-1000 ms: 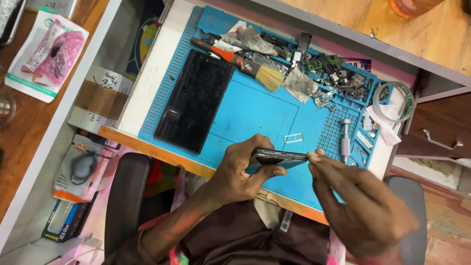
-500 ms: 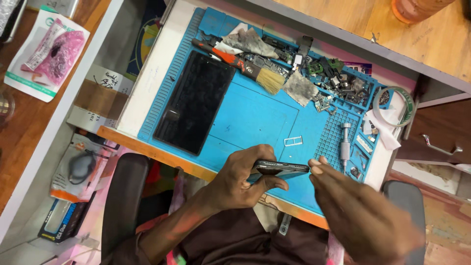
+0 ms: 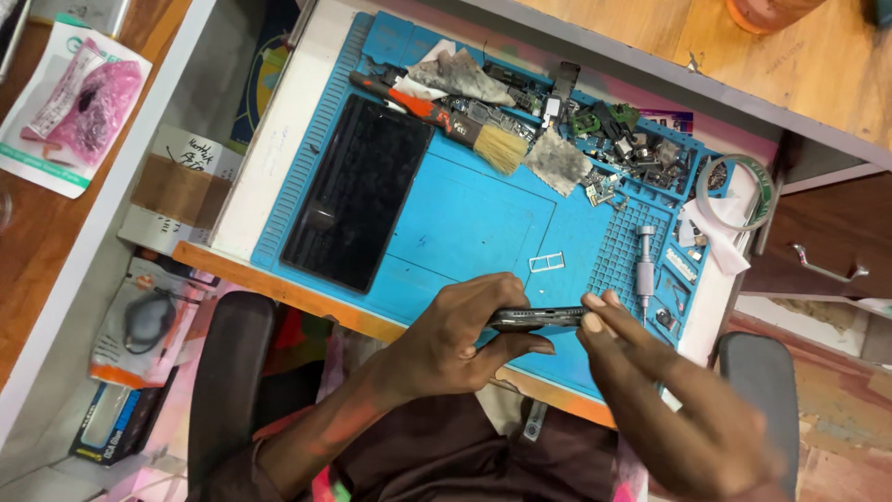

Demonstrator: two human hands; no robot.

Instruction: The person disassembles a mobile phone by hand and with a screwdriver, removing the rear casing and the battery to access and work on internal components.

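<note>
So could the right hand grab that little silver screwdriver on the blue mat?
Probably yes. The silver screwdriver lies in the open on the blue mat, just beyond the right hand, with nothing over it. But its fingers are pressed on the phone.

**A phone repair bench, seen from above**

We are looking down on a small electronics repair workshop. A blue mat (image 3: pixel 474 223) with moulded compartments covers the bench (image 3: pixel 279 177), and on it lie a dark screen panel (image 3: pixel 358 191), a brush (image 3: pixel 446 121), a small screwdriver (image 3: pixel 644 270) and a metal card tray (image 3: pixel 546 262). Along the mat's far edge we see a heap of loose parts (image 3: pixel 618 139) and grimy cloths (image 3: pixel 460 76), with a roll of tape (image 3: pixel 739 191) beside them. Packaged accessories (image 3: pixel 79 107) sit on the wooden shelving at the left. The left hand (image 3: pixel 460 335) and right hand (image 3: pixel 650 390) meet on a phone (image 3: pixel 537 319) turned edge-up.
</note>
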